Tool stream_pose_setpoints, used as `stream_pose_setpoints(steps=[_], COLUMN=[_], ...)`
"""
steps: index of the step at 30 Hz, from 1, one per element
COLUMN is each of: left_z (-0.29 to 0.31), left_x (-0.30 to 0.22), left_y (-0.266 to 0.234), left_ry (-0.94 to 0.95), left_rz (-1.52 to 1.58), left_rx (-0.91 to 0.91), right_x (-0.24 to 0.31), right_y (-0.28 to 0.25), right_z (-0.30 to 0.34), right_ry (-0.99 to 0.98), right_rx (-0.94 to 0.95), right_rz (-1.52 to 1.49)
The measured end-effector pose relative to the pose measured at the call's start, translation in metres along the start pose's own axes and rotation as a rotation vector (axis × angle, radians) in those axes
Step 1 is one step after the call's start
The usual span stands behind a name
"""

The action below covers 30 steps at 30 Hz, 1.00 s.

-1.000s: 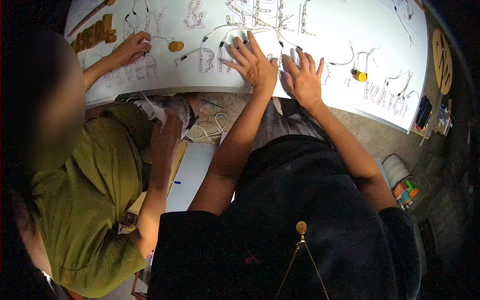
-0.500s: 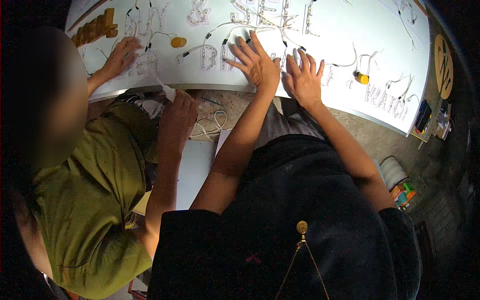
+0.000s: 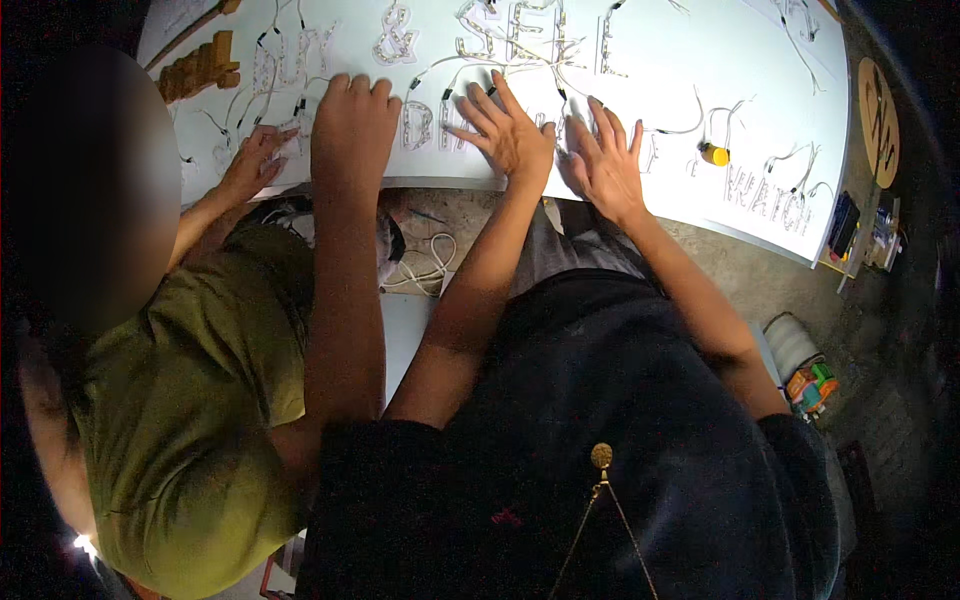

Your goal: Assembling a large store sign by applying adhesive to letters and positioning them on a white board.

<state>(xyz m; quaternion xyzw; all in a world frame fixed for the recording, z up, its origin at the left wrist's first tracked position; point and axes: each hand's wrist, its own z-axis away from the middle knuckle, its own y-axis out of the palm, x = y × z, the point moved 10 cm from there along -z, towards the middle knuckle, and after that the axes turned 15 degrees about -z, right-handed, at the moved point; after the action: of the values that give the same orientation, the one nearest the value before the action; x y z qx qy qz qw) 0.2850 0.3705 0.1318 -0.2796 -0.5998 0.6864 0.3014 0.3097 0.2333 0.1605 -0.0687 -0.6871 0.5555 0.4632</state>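
Observation:
My left hand (image 3: 510,135) lies with fingers spread on a white board (image 3: 640,95), over a row of letter-shaped pieces (image 3: 418,120) lined with small LED strips. Beside it, my right hand (image 3: 608,175) rests on the same row with its fingers stretched out. Neither hand visibly holds anything. White wires (image 3: 535,62) with black connectors run together just beyond my fingertips. The letters under both palms are partly hidden.
At left, a co-worker's right hand (image 3: 355,125) is closed over the board, its contents hidden; their left hand (image 3: 252,165) touches letters. A yellow roll (image 3: 715,154) sits right of my hands. Brown stacked blocks (image 3: 205,68) lie far left. A round tan panel (image 3: 880,120) stands right.
The co-worker's right hand has moved up from the board's near edge onto the board, hiding a second yellow roll. Their left hand has moved slightly nearer. My hands have hardly moved.

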Motion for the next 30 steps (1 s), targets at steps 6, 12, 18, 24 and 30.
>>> stream_pose_setpoints(steps=[6, 12, 18, 24, 30], left_z=[0.007, 0.018, 0.037, 0.078, 0.127], left_x=[-0.006, -0.017, -0.012, 0.024, 0.096], left_y=[-0.003, -0.011, -0.018, -0.021, -0.002], left_ry=[0.021, 0.079, 0.184, 0.316, 0.321], left_rz=[0.003, 0.029, 0.075, 0.149, 0.131], left_rx=[-0.091, -0.115, -0.159, -0.152, -0.082], right_x=[-0.035, -0.043, -0.034, -0.045, -0.099], right_y=[-0.022, -0.019, -0.013, -0.021, -0.052], right_z=[0.043, 0.051, 0.054, 0.091, 0.164], right_ry=[0.180, 0.174, 0.149, 0.147, 0.332], right_rx=[-0.109, -0.074, -0.058, -0.004, -0.100], right_rz=[-0.069, -0.011, -0.047, -0.033, 0.061])
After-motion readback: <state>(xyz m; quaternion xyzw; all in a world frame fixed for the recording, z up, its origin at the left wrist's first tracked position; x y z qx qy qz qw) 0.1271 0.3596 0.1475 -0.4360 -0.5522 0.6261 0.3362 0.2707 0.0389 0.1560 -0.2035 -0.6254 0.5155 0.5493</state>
